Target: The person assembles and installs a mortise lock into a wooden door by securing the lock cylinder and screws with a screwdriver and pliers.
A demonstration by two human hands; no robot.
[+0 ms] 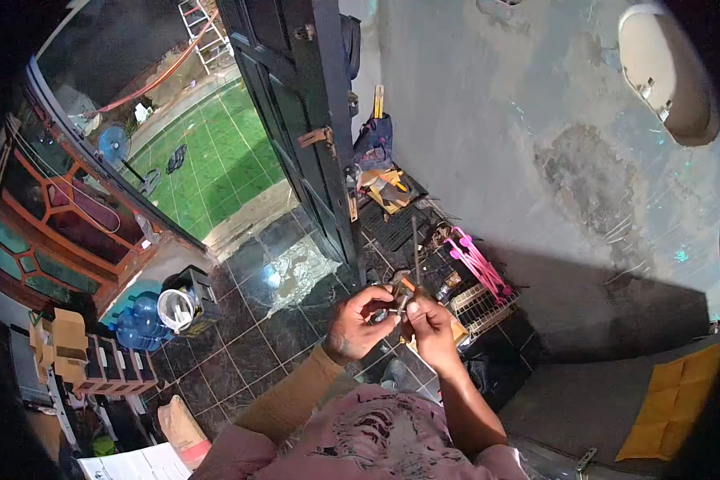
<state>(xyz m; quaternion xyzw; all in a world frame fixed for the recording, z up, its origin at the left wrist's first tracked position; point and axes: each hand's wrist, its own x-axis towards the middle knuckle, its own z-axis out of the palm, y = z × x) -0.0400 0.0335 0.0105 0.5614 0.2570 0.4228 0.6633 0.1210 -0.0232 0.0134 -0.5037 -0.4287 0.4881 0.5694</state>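
I see my left hand [358, 324] and right hand [430, 324] meeting in front of my chest, both pinched narrow around a small metal part [396, 307] with an orange tip; what it is I cannot tell. Below lie dark floor tiles [248, 328]; a wire rack [482, 304] with pink hangers [476, 260] sits just beyond.

Floor: dark glossy tiles [296, 320], reflecting light near the doorway.
By the wall: a wire rack [480, 308] stands on the tiles, with pink hangers [476, 260] lying on top of it.
Left side: blue water bottles [140, 324] stand beside a black bin [200, 292].
Lower left: a stack of cardboard boxes [60, 344]; papers [132, 464] lie near the bottom edge.
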